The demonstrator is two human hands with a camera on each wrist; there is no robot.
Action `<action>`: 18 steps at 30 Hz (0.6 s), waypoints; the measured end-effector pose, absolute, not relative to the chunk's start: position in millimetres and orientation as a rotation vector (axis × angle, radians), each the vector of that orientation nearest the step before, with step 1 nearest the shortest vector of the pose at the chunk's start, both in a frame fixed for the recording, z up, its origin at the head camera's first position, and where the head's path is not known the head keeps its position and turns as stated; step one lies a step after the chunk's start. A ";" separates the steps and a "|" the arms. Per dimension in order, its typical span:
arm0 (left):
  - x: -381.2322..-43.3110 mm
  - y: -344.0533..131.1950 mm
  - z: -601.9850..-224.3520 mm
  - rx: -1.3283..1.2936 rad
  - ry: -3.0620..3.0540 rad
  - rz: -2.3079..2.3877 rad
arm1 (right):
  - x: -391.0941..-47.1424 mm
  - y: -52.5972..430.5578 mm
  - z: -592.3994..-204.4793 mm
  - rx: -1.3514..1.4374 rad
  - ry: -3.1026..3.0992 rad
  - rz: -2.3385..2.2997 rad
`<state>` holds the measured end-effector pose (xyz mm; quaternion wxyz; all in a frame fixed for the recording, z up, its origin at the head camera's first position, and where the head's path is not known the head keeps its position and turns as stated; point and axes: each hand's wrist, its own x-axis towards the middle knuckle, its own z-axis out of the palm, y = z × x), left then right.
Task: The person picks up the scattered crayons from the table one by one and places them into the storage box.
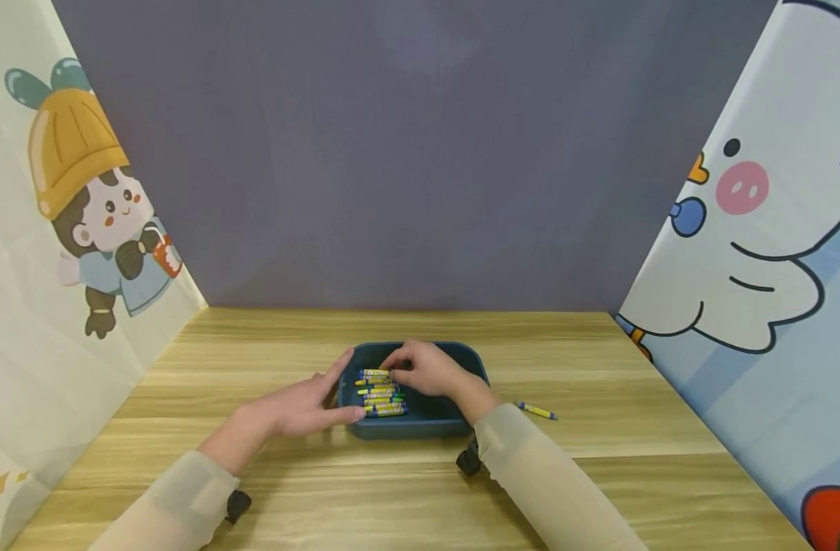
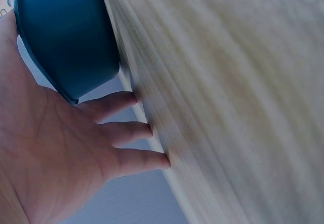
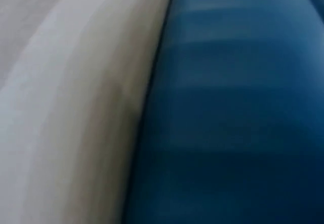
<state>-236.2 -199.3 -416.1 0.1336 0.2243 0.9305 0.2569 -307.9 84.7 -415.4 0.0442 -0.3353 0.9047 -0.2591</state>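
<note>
Several yellow-wrapped crayons (image 1: 382,392) lie side by side in the left part of a dark blue plastic box (image 1: 420,430). My right hand (image 1: 429,369) reaches inside the box, with curled fingers and thumb pinching the end of the rearmost crayon (image 1: 374,373). At the box's left end, my left hand (image 1: 292,405) is spread, its thumb over the rim beside the nearest crayon. In the left wrist view, straight fingers (image 2: 134,133) touch the tabletop below the box wall (image 2: 71,36). Only the box's side (image 3: 233,112) and tabletop show in the right wrist view; that hand is out of sight there.
One more crayon (image 1: 537,411) lies on the wooden table (image 1: 309,490), right of the box and close to my right sleeve. A grey panel (image 1: 413,168) rises behind the table. Cartoon-printed sheets stand at the left (image 1: 20,229) and right (image 1: 757,291).
</note>
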 end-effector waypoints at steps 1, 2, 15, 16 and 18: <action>-236.3 -198.8 -416.5 0.651 2.697 0.747 | -307.5 85.4 -416.8 -1.022 2.774 -0.778; -236.4 -198.4 -416.7 0.651 2.698 0.746 | -306.9 86.1 -417.9 -1.021 2.783 -0.766; -235.1 -198.1 -414.7 0.655 2.694 0.755 | -300.1 85.7 -422.2 -1.004 2.973 -0.438; -235.1 -197.9 -414.5 0.656 2.695 0.756 | -300.0 85.6 -422.6 -1.000 2.988 -0.412; -234.9 -197.2 -413.9 0.655 2.696 0.757 | -299.6 85.6 -422.9 -0.997 3.015 -0.385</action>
